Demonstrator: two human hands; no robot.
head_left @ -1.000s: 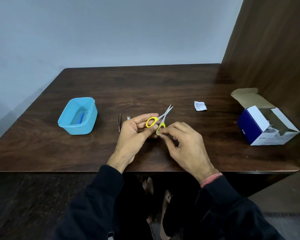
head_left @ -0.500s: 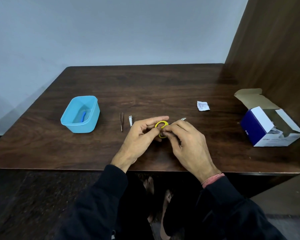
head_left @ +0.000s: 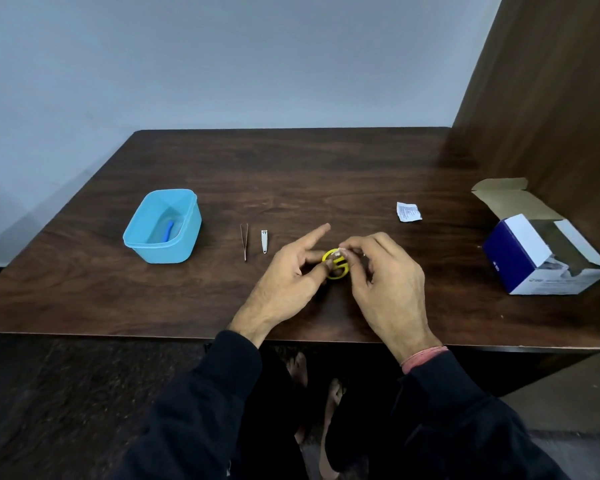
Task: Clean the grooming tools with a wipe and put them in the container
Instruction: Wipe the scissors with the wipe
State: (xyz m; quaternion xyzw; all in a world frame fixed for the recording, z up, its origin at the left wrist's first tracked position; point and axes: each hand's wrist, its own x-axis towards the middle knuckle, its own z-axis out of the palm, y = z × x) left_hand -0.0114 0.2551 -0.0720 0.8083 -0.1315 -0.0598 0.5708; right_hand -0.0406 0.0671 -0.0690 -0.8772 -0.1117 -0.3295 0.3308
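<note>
Person, seen from above: two bare hands, left hand [head_left: 284,278] and right hand [head_left: 385,289]. Long dark sleeves [head_left: 201,403] reach both wrists. Pink-red band [head_left: 423,356] circles the right wrist. Feet bare.

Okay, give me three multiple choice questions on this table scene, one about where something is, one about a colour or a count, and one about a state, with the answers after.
1. Where do the tweezers lie?
A. between the tub and the nail clipper
B. inside the tub
C. beside the box

2. What colour are the scissors' handles?
A. red
B. yellow
C. blue

3. What state is the box in?
A. taped shut
C. crushed flat
B. open, flap up

Answers:
1. A, the tweezers lie on the table, right of the tub and just left of the clipper.
2. B, yellow loops show between the left hand and the right hand, which both hold them.
3. B, its flap stands up and the inside shows.
</note>
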